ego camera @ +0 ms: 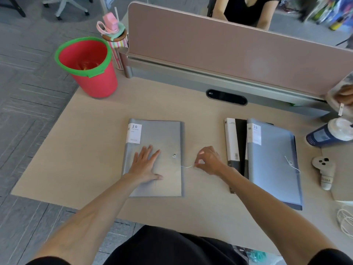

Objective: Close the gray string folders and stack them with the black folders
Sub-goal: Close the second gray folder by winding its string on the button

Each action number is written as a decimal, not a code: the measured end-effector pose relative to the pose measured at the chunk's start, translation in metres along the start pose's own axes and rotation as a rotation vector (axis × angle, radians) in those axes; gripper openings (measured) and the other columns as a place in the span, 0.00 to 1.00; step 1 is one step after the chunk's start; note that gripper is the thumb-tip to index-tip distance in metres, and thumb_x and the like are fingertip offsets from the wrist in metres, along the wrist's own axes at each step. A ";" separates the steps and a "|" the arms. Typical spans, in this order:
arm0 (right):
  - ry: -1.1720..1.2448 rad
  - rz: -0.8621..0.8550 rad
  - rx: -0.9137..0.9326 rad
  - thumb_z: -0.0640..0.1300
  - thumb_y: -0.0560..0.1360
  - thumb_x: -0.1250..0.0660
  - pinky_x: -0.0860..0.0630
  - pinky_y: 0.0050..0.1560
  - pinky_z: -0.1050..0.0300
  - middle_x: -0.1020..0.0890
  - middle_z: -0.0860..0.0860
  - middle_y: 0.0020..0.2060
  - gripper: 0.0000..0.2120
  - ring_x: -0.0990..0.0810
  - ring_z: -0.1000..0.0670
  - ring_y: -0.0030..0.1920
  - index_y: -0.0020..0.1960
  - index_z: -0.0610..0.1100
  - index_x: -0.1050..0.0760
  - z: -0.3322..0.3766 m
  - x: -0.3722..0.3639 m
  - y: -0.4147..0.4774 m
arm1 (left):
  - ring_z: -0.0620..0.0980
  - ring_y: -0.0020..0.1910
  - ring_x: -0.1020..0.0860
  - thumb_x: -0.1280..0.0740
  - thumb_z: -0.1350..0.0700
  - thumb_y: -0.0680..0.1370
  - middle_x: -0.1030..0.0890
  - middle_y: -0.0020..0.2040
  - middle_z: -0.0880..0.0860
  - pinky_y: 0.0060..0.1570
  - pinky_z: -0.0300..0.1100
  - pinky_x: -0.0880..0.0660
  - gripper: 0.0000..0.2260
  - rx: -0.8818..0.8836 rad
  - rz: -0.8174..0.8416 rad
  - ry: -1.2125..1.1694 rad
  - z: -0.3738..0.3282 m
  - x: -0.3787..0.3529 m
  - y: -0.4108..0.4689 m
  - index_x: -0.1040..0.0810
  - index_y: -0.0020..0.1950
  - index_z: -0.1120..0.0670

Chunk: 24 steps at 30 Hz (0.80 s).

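A gray string folder [162, 138] lies flat in the middle of the desk, its metal button [174, 155] near the right edge. My left hand [146, 165] presses flat on its cover, fingers spread. My right hand [209, 160] is just right of the folder and pinches the end of its thin white string [188, 166], pulled out sideways. To the right, a second gray string folder [273, 161] rests on top of the black folders [239, 142], its string hanging loose.
A red bucket with a green rim [89, 67] and a striped bottle [116, 41] stand at the back left. A blue cup [332, 133], a small beige device [323, 169] and white cable [345, 220] sit at the right. A pink divider [229, 46] bounds the back; another person sits behind it.
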State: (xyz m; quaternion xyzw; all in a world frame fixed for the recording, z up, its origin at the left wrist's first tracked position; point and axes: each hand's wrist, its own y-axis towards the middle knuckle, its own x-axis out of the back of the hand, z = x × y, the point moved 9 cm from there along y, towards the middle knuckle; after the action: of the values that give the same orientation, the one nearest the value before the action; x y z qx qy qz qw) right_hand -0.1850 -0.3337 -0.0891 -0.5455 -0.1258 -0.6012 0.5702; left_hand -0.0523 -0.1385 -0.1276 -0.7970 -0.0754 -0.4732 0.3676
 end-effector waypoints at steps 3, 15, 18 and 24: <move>0.271 0.134 0.003 0.48 0.76 0.33 0.24 0.54 0.52 0.18 0.50 0.47 0.08 0.20 0.48 0.52 0.47 0.46 0.18 0.019 -0.005 0.003 | 0.56 0.78 0.62 0.29 0.35 0.68 0.62 0.80 0.53 0.74 0.55 0.60 0.49 0.002 -0.025 -0.012 0.000 0.003 0.000 0.55 0.79 0.45; -0.316 0.222 0.239 0.51 0.83 0.52 0.26 0.53 0.48 0.20 0.40 0.54 0.21 0.21 0.39 0.54 0.58 0.40 0.26 0.102 -0.038 0.039 | 0.55 0.78 0.64 0.29 0.37 0.69 0.63 0.80 0.53 0.76 0.55 0.62 0.48 0.015 -0.029 -0.036 -0.003 0.001 -0.007 0.56 0.79 0.46; -0.437 0.167 0.284 0.50 0.82 0.52 0.26 0.50 0.49 0.18 0.39 0.52 0.22 0.19 0.38 0.52 0.56 0.39 0.24 0.110 -0.036 0.049 | 0.54 0.78 0.63 0.28 0.38 0.69 0.62 0.80 0.53 0.75 0.55 0.62 0.48 0.017 -0.042 -0.054 -0.002 0.000 -0.007 0.54 0.79 0.45; -0.521 0.117 0.253 0.47 0.80 0.49 0.29 0.43 0.53 0.19 0.40 0.51 0.18 0.19 0.39 0.50 0.54 0.39 0.23 0.117 -0.021 0.073 | 0.55 0.78 0.63 0.29 0.37 0.69 0.62 0.80 0.53 0.75 0.55 0.62 0.48 0.006 -0.047 -0.024 -0.001 -0.002 -0.006 0.56 0.79 0.46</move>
State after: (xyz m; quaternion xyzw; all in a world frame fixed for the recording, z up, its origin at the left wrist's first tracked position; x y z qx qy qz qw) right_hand -0.0706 -0.2549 -0.0965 -0.6124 -0.3100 -0.3866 0.6160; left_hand -0.0574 -0.1344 -0.1259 -0.7996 -0.0999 -0.4719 0.3578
